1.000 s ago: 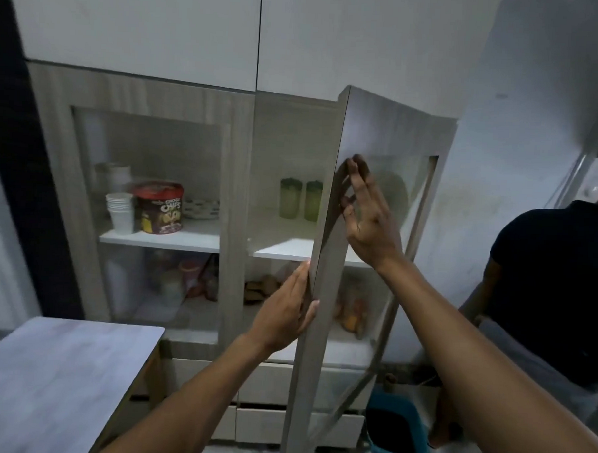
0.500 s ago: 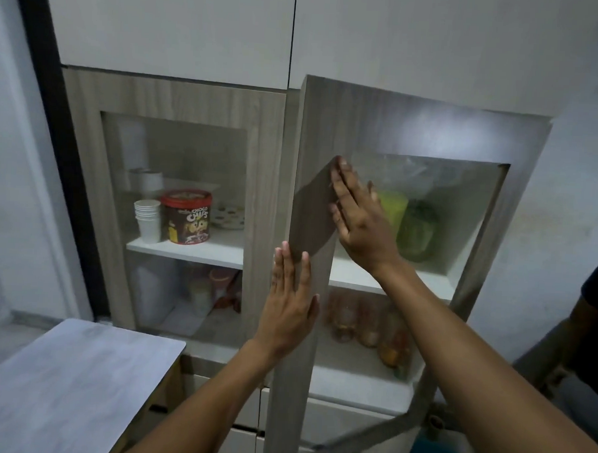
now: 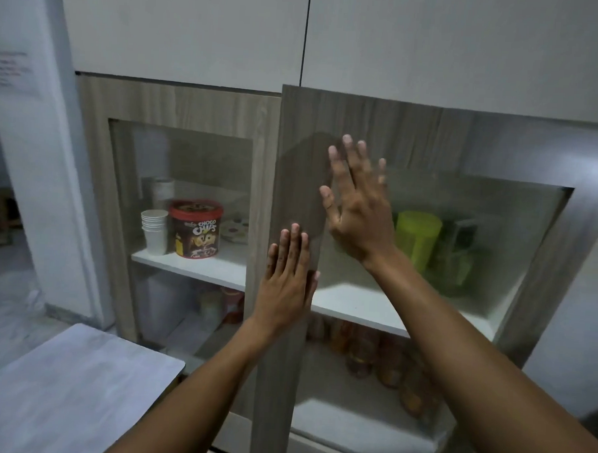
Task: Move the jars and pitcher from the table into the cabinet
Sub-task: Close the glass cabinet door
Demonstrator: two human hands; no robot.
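The cabinet's right glass door stands almost shut, its wooden frame a little proud of the cabinet face. My left hand lies flat and open against the door's left stile. My right hand is spread open higher up, palm on the stile and glass. Behind the glass, on the upper shelf, stand a light green jar and a darker green pitcher-like container, both blurred. Several amber jars show on the shelf below.
The left glass door is closed over stacked paper cups, a red Choco Chips tub and a plate. A grey table sits at lower left, close to the cabinet. White upper cupboards hang above. A doorway opens at far left.
The right door has swung from wide open to nearly closed. My left hand went from gripping its edge to lying flat on it. The view turned left, and the person at right left the frame.
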